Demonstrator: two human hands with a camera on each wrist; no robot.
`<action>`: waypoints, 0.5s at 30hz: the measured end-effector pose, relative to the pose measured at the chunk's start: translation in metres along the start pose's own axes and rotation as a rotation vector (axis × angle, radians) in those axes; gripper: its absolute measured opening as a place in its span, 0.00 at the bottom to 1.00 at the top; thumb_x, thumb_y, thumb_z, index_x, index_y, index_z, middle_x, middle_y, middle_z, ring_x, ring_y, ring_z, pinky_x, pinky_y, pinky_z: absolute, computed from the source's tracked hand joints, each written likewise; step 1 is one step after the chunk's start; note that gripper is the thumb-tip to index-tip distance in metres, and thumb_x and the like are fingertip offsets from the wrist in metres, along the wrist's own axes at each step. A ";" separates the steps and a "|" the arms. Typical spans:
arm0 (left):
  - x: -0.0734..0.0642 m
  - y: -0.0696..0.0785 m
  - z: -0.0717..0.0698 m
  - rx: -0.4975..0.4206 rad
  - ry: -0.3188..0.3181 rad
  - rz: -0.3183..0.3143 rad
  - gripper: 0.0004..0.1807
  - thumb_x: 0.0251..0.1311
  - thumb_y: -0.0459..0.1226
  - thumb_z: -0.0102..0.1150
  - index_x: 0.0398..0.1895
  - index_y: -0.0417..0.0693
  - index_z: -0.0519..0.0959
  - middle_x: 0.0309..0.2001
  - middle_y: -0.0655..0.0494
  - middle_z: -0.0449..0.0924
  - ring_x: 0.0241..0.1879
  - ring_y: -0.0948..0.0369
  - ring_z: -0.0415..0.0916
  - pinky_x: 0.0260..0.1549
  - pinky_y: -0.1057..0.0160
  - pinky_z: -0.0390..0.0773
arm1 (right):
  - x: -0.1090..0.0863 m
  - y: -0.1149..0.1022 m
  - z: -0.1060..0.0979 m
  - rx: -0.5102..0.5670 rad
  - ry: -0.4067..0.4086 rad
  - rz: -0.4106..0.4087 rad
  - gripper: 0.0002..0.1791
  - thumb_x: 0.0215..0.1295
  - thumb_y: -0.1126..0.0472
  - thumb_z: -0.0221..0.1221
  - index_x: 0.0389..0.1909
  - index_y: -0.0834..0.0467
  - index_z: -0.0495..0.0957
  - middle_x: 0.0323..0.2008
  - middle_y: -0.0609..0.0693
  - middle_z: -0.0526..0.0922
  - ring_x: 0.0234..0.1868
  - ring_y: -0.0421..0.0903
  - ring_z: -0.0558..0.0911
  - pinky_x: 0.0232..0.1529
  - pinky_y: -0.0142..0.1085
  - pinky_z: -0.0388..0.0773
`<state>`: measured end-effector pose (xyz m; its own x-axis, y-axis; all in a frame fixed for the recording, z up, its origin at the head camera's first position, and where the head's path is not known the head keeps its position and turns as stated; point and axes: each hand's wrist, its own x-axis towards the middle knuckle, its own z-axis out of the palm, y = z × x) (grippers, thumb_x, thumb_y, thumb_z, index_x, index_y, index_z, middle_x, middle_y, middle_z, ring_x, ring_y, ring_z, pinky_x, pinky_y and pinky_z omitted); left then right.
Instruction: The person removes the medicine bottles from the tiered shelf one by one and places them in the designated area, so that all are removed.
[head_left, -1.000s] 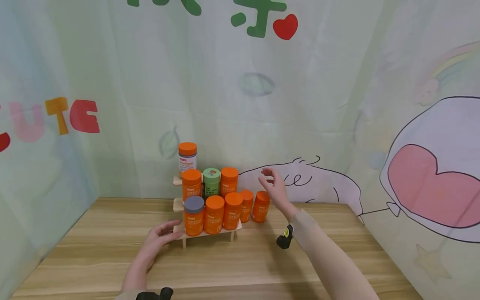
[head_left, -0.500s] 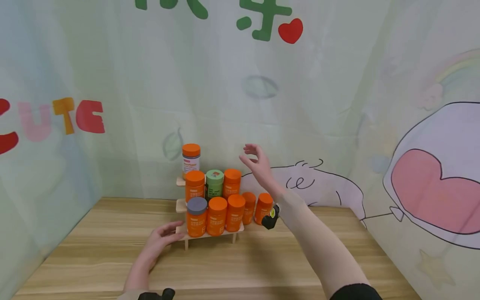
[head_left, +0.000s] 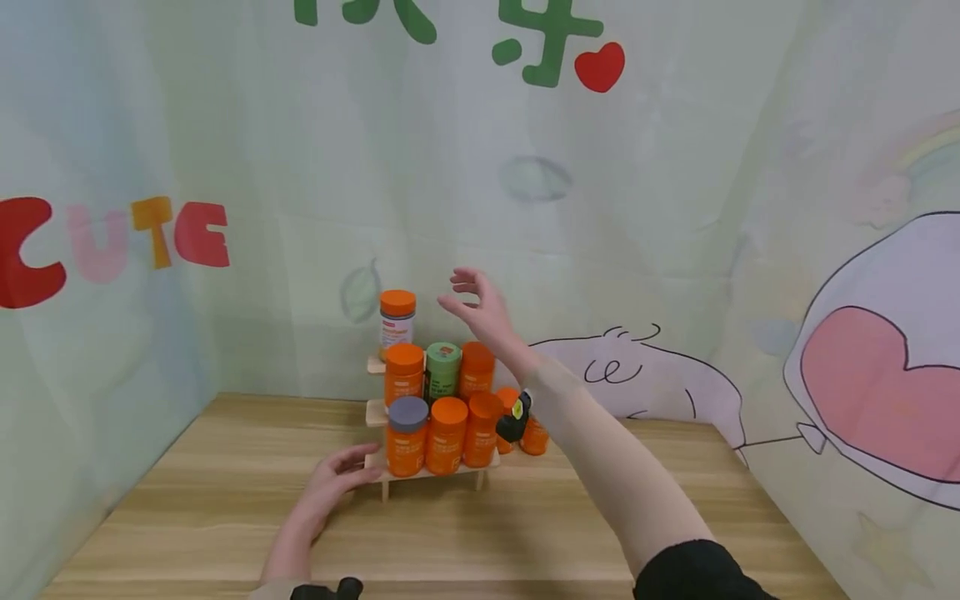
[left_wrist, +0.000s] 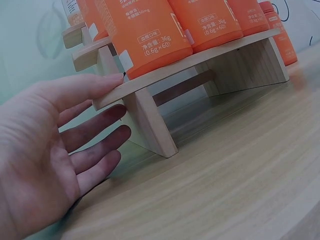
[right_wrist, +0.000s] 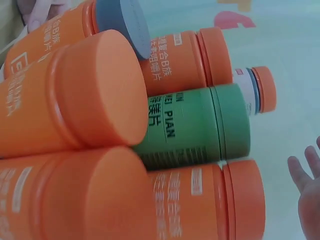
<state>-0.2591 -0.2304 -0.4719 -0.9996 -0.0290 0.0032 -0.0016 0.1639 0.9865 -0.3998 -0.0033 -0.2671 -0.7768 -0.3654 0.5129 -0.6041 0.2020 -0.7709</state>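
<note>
At the left end of the lowest tier of a wooden step rack, my left hand holds the board's corner. Its thumb lies on the board and its other fingers hang beside the leg. My right hand is raised with nothing in it, fingers loosely bent, just right of a white-labelled jar with an orange lid on the top tier. Below that jar stand an orange jar, a green jar and another orange jar. The lowest tier bears a grey-lidded orange jar and two orange-lidded ones.
Two more orange jars stand on the wooden table right of the rack, partly covered by my right forearm and wrist camera. A printed curtain hangs close behind the rack.
My right hand has moved left and up from above the two table jars to beside the top-tier jar. The left hand stays at the rack's corner. The head view has shifted slightly.
</note>
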 end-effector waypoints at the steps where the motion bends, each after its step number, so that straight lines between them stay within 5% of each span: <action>1: 0.000 0.000 0.000 0.000 0.002 0.000 0.30 0.60 0.38 0.64 0.65 0.36 0.71 0.67 0.36 0.68 0.67 0.44 0.63 0.62 0.50 0.66 | 0.002 -0.001 0.003 -0.006 -0.009 0.009 0.34 0.67 0.54 0.61 0.68 0.63 0.63 0.64 0.59 0.72 0.62 0.52 0.72 0.63 0.48 0.71; 15: 0.004 0.001 0.005 0.014 0.015 0.011 0.29 0.60 0.37 0.64 0.63 0.36 0.72 0.65 0.37 0.70 0.65 0.46 0.65 0.61 0.52 0.67 | 0.024 -0.009 0.042 -0.005 -0.102 0.139 0.38 0.64 0.51 0.64 0.71 0.57 0.62 0.66 0.54 0.71 0.64 0.49 0.72 0.60 0.42 0.73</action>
<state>-0.2629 -0.2259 -0.4720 -0.9990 -0.0423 0.0172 0.0093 0.1785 0.9839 -0.4056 -0.0519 -0.2633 -0.8310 -0.4240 0.3602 -0.4930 0.2612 -0.8299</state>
